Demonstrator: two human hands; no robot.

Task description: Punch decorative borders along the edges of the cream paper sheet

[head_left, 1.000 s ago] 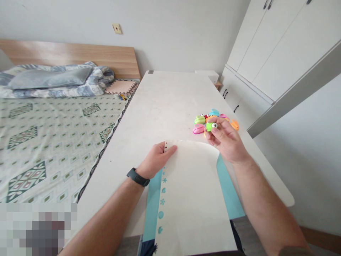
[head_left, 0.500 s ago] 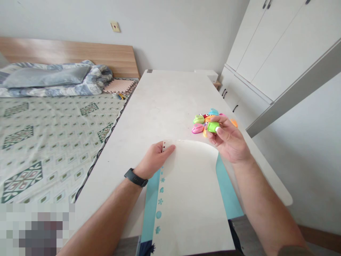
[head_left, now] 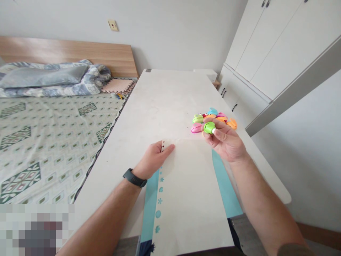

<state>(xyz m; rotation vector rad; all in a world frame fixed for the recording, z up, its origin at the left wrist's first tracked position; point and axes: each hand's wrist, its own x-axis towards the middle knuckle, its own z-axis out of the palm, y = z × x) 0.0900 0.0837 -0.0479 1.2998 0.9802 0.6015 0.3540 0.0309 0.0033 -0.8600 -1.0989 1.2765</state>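
A white paper sheet (head_left: 194,192) has a row of punched shapes down its left edge: snowflakes, a circle, leaf-like cutouts. My left hand (head_left: 154,158), with a dark watch on the wrist, pinches its upper left corner, thumb on top. Beneath the sheet, a light blue sheet (head_left: 226,185) shows through the holes and along both sides. My right hand (head_left: 226,140) holds a green craft punch (head_left: 209,127) with a white part, raised over the sheet's upper right corner. Just behind it lie several colourful craft punches, among them a pink one (head_left: 196,128) and a light green one (head_left: 197,118).
The white table (head_left: 165,96) reaches back to the wall. On the left is a bed (head_left: 58,124) with a patterned cover and a folded quilt. White cabinets (head_left: 282,39) stand on the right. A white box (head_left: 205,74) is behind the table's far right corner.
The sheet's upper right part, curled up before, now lies flatter. My right hand has shifted slightly left and down with the green punch. My left hand keeps its grip on the corner.
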